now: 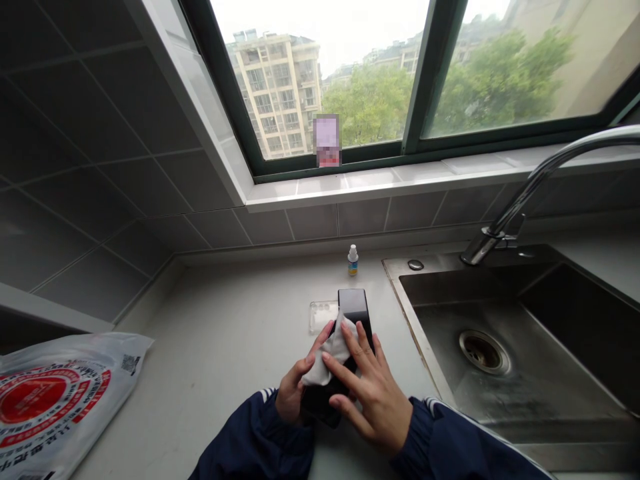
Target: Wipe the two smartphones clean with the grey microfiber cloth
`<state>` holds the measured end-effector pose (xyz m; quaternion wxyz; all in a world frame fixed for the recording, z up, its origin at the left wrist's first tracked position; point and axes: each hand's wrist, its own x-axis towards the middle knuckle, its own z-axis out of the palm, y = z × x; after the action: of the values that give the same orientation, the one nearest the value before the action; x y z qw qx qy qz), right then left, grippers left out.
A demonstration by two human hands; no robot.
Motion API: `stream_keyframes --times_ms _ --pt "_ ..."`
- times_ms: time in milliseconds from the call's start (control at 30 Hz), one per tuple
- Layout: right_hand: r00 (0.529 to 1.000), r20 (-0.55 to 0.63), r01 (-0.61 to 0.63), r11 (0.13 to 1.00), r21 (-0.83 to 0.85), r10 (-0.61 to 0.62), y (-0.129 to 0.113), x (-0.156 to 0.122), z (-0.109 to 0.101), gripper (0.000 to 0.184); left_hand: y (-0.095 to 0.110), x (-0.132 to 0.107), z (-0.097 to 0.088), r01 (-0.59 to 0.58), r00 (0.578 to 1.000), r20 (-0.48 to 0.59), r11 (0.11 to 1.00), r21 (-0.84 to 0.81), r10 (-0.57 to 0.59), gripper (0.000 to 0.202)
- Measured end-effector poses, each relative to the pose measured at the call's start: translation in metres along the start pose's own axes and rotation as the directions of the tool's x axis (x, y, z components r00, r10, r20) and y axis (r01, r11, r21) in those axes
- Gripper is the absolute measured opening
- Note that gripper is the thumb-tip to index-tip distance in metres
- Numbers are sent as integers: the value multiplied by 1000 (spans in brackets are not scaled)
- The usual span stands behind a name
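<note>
A black smartphone [354, 308] lies tilted in my hands, its glossy screen facing up. My left hand [294, 385] grips its lower left edge and also pinches one side of a white cloth [330, 351]. My right hand [370, 400] presses on the cloth and the phone's face with spread fingers. The cloth hides the middle of the screen. Just left of the phone, a transparent phone case [323, 316] lies flat on the grey countertop [225, 333], partly behind the phone.
A small white-capped bottle [353, 261] stands near the tiled wall. To the right are a steel sink [480, 347] and an arched faucet [530, 193]. A white-and-red plastic bag [60, 400] lies at the left. A blurred object [327, 140] stands on the windowsill.
</note>
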<state>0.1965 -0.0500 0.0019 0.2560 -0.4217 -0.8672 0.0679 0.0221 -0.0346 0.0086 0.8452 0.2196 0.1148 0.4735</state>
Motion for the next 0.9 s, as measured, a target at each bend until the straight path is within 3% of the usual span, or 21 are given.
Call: stream_keyframes --times_ms 100,367,500,667,800,900 --pt "1000 13 20 1000 -1 -20 0 0 -1 68 0 3 4 4 1000 8 1000 -25 -3 71" --pt "999 44 22 1000 -5 -22 0 0 -2 70 1 4 5 -30 993 -114 999 -22 27 75" --pt "998 48 48 999 0 -48 -6 -1 -1 68 4 3 10 -23 975 -220 999 -29 16 71" --pt "991 90 100 994 37 -103 -12 -1 -2 68 12 5 17 -84 938 -337 996 11 83 69" --pt "987 98 122 991 63 -127 -16 -2 -4 63 17 7 19 -50 926 -375 999 2 47 69" --pt "988 59 139 986 87 -144 -17 -2 -2 56 16 7 19 -90 920 -380 996 20 91 68"
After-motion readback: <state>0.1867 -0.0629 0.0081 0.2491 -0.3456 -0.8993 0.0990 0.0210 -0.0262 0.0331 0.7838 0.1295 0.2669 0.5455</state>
